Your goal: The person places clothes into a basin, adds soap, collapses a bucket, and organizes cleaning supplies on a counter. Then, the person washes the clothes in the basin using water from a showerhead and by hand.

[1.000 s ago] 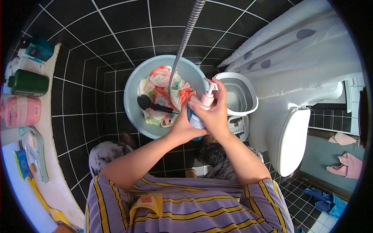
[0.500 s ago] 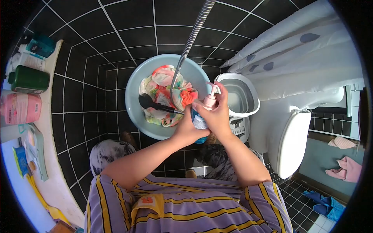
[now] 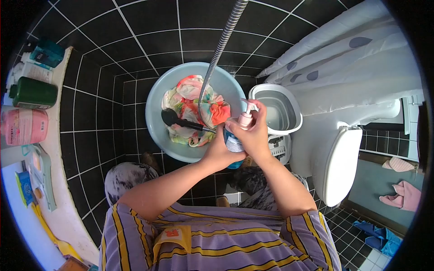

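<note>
Between my hands is a blue bottle (image 3: 234, 143) with a pink pump top. My left hand (image 3: 220, 151) is wrapped round the bottle's body from the left. My right hand (image 3: 257, 135) closes round its pink collar and pump from the right. Just left of the bottle, a light blue basin (image 3: 154, 122) holds a wet-looking multicoloured cloth (image 3: 194, 97). A black shower head (image 3: 170, 117) lies on the cloth, its handle reaching toward my left hand. The metal hose (image 3: 221, 43) hangs down over the basin.
A white tub (image 3: 296, 106) of water stands right of the basin, near a toilet (image 3: 342, 167) and shower curtain (image 3: 343, 58). On the left ledge (image 3: 54, 131) are a green bottle (image 3: 34, 92), a pink pack (image 3: 27, 126) and other bottles. Cloths hang at the far right.
The bottle and both hands have shifted slightly right relative to the basin. The view has also moved a little. Both hands keep hold of the bottle.
</note>
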A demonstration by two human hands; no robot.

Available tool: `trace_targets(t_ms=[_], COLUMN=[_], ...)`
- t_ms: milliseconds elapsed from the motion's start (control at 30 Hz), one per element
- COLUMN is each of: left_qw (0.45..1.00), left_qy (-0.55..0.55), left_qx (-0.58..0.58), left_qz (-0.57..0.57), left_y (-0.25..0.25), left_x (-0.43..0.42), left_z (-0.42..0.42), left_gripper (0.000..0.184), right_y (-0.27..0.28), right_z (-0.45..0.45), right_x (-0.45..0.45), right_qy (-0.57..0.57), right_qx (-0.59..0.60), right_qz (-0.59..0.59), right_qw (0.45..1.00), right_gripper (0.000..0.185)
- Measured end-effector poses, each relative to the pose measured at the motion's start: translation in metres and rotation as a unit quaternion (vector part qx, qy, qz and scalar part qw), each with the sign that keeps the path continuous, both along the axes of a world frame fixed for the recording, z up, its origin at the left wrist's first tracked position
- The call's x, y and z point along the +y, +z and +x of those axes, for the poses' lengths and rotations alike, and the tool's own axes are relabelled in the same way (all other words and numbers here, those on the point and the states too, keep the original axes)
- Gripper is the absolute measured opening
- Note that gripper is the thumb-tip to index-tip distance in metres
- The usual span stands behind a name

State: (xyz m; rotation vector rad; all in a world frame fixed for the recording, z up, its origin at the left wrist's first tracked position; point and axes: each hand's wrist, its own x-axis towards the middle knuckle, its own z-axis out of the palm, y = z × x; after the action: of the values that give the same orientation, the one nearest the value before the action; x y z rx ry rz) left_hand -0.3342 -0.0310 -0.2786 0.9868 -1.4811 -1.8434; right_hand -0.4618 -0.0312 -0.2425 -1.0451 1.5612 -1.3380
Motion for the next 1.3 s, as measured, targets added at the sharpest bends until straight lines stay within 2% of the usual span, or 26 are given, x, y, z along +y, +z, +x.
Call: trace_targets(t_ms=[167,267,367,467,567,667,767,967,1067,1167,1300], left_qw=[1.0,0.999,0.999,0.999,0.999,0.999,0.999,1.0,0.999,0.999,1.0], left_qy=[-0.011,-0.023,-0.03,-0.031,-0.041,-0.043,-0.042,-0.02,-0.036,-0.033,-0.026], left_qx=[0.0,0.001,0.005,-0.006,-0.002,0.003,-0.008,-0.012,-0.01,0.0,-0.004], left_qz=[0.0,-0.023,0.03,0.016,-0.02,-0.005,0.016,-0.017,-0.022,0.0,-0.017], left_y=[-0.004,-0.007,-0.001,0.001,0.002,-0.002,0.003,-0.002,-0.002,0.002,0.005], left_x=[0.001,0.0,-0.002,-0.002,-0.003,-0.002,-0.001,0.001,-0.001,0.0,0.0], left_z=[0.001,0.001,0.001,0.0,0.001,0.001,0.0,-0.002,-0.001,-0.002,-0.002], left_gripper=[0.097,0.093,0.094,0.093,0.091,0.091,0.091,0.091,0.091,0.089,0.086], right_y=[-0.009,0.002,0.0,-0.019,-0.015,-0.002,0.002,-0.016,0.003,0.007,-0.008], right_z=[-0.003,0.001,-0.002,-0.009,-0.007,-0.003,-0.005,-0.011,-0.004,-0.006,-0.009], right_x=[0.004,0.005,0.005,0.008,0.008,0.007,0.007,0.011,0.008,0.007,0.007], right_qy=[0.002,-0.009,-0.005,0.009,0.003,-0.017,0.0,0.016,0.002,0.021,0.022], right_qx=[0.005,0.048,0.024,0.009,0.031,0.052,0.012,0.075,0.048,0.039,0.063], right_qz=[0.011,-0.011,-0.008,0.004,-0.02,-0.024,0.013,-0.01,-0.004,0.015,-0.031], right_qw=[1.0,0.999,1.0,1.0,0.999,0.998,1.0,0.997,0.999,0.999,0.997], right_gripper=[0.079,0.068,0.068,0.076,0.075,0.069,0.069,0.075,0.066,0.067,0.077])
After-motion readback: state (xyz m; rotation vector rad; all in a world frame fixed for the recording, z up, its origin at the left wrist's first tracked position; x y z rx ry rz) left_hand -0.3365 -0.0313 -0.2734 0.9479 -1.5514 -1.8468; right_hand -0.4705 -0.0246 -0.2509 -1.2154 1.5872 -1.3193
